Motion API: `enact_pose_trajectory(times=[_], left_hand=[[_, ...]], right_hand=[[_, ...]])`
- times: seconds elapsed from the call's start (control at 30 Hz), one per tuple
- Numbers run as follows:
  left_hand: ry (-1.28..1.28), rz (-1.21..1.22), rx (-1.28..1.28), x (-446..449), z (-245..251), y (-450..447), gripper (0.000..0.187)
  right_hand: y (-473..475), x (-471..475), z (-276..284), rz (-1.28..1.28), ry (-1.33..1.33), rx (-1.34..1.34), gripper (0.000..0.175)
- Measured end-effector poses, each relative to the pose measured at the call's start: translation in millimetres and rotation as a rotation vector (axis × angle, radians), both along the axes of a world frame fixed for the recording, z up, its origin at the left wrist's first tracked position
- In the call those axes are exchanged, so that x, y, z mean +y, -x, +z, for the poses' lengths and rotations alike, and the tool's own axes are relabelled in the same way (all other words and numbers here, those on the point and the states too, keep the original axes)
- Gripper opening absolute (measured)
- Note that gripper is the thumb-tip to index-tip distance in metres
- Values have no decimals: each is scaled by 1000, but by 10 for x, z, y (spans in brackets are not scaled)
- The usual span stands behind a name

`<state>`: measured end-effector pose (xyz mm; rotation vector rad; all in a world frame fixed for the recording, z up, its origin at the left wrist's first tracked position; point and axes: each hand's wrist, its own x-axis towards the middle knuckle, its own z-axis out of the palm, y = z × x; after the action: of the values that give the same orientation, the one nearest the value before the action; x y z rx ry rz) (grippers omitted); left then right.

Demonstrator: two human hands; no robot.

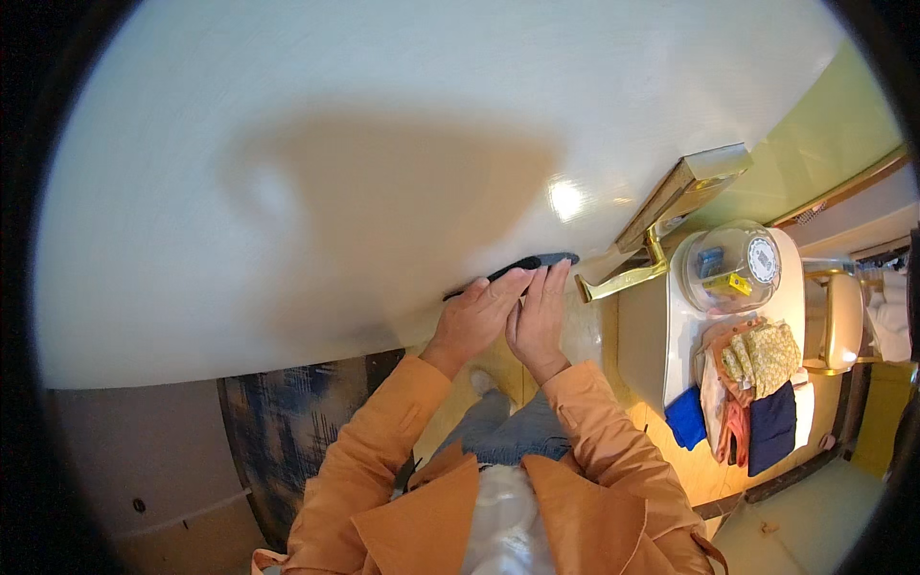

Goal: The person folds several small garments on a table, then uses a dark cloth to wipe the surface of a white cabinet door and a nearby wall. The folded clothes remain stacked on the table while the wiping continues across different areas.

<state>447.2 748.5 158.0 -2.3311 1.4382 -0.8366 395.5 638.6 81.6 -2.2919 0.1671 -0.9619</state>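
Observation:
A narrow dark cloth item (514, 269), black with a blue-grey rounded end, is between my hands and the white door panel. My left hand (471, 316) has its fingers laid along the black part. Close beside it, my right hand (539, 316) has its fingers together, with the tips on the blue-grey end. The hands nearly meet at the fingers and hide much of the cloth. Whether the cloth touches the white panel (431, 65) I cannot tell.
A brass lever handle (625, 280) juts out right of my hands. Beyond it, a white cabinet (643, 352) bears a clear plastic tub (729, 266), folded clothes (762, 359) and a blue cloth (686, 417). A padded chair (842, 320) stands farther right. Patterned dark fabric (302, 424) is at lower left.

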Motion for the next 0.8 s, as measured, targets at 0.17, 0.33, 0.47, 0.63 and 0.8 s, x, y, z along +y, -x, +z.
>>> enact_pose_trajectory(times=[0.17,0.33,0.47,0.63,0.8], left_hand=[[157,35,-62,-78,566,30,41],[174,34,-11,-33,385,9,42],[62,0,112,-22,-230,6,41],[-66,98,-25,22,-230,58,43],[197,69,-109,-117,507,17,42]], right_hand=[[-258,-129,842,-10,98,-302,52],[-292,-87,672,-41,100,-292,55],[-96,-28,-268,-13,66,-58,64],[-2,13,-8,57,-29,8,60],[-237,-124,810,38,59,-283,54]])
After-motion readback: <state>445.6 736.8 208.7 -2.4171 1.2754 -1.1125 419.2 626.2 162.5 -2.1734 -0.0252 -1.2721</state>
